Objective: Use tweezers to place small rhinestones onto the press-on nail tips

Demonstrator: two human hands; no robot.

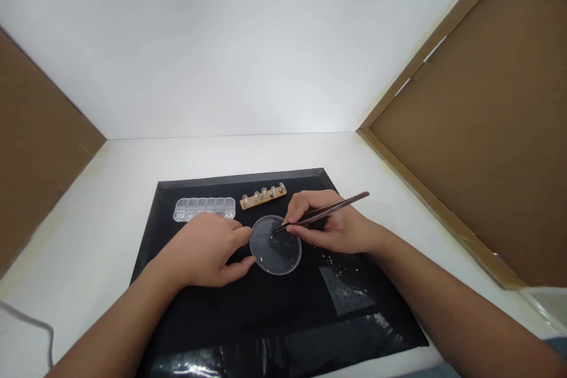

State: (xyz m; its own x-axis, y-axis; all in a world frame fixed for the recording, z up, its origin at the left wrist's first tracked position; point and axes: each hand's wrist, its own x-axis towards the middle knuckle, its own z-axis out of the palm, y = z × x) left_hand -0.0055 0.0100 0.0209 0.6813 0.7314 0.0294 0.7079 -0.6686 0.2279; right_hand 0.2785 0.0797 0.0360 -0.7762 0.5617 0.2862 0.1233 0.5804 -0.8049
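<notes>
Pinching slim, dark, smooth tweezers (343,204) between thumb and fingers, the right hand (330,224) sets their fine tips over a round dish (277,261). The left hand (208,248) holds the dish's left rim with thumb and forefinger, their tips set slightly apart. Beneath lies a black mat (212,313), mostly matte, with a glossy, creased band along its near edge, on a smooth white worktop (124,168). Close to the mat's far left corner sits a clear plastic box (204,202) with rounded ends and two rows of square compartments. Near the far edge, a flat brown strip (250,202) carries a row of small clear cylinders. Toward the right edge, tiny pale specks (339,263) lie scattered beside and over a thin see-through sheet (348,292). The dish itself is transparent and shallow, midway between the mat's side edges, with a few whitish bits inside.
</notes>
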